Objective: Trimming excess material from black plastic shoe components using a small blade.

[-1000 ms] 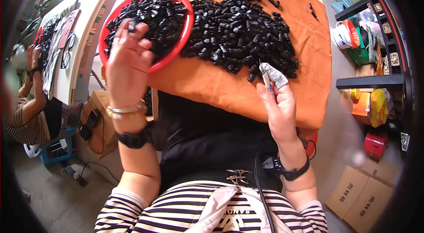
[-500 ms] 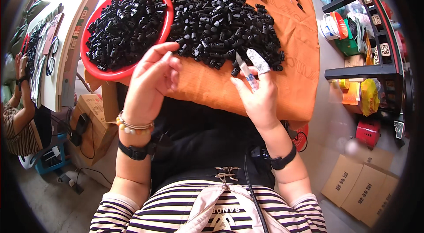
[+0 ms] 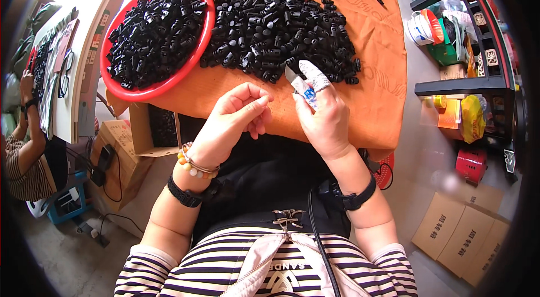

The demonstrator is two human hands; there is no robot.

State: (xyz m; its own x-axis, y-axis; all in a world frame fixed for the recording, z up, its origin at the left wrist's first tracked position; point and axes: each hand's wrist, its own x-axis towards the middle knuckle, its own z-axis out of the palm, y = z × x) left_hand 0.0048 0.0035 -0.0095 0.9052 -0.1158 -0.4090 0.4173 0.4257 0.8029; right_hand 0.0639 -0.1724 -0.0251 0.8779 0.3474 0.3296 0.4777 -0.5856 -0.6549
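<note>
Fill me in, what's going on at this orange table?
A person sits at a table under an orange cloth, with a loose heap of small black plastic parts on it and a red bowl full of the same parts beside the heap. The right hand, fingers taped, holds a small tool at the heap's near edge. The left hand is curled just beside it, apparently empty. Another person works at the far left.

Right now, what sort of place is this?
Probably a small piecework workshop: a loose heap of small black plastic parts on an orange-covered table, a red basin of them, flattened cartons on the floor.
</note>
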